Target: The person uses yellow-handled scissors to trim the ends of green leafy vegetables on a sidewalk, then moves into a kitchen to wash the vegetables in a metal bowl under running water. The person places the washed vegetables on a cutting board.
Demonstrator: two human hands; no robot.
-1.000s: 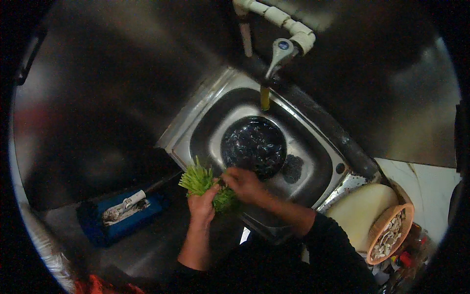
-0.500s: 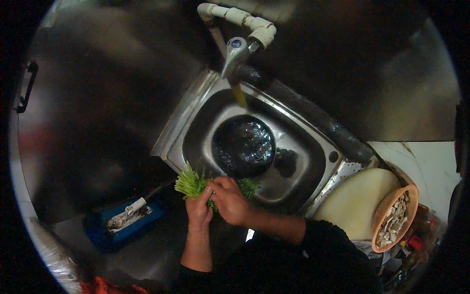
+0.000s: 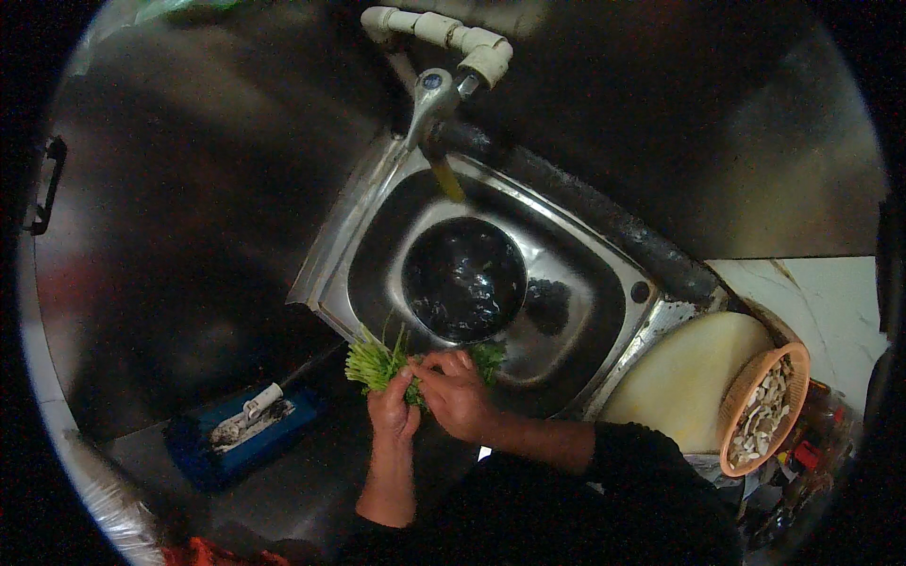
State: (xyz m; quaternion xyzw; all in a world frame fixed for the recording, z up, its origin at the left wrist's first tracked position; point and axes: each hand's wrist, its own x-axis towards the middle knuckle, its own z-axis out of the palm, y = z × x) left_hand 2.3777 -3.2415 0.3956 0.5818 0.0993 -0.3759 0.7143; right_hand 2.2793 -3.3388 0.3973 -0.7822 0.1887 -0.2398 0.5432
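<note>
At the sink's near edge I hold a bunch of leafy green herbs, which looks like coriander. Its pale cut stems point left, and its leaves stick out on the right. My left hand is closed round the stem side, thumb up. My right hand is closed over the middle of the bunch, its fingertips meeting the left thumb; what they pinch is too small to make out. Just beyond the hands, a round vessel of rippled water sits in the steel sink.
A lever tap on white pipework stands over the sink's far corner. To the right lie a round pale chopping board and an orange basket of sliced pale pieces. A blue tray holding a white-handled tool is at left.
The whole view has shifted slightly. Both hands stay on the herbs, with a few stems now standing up from the bunch. The water in the vessel ripples less brightly.
</note>
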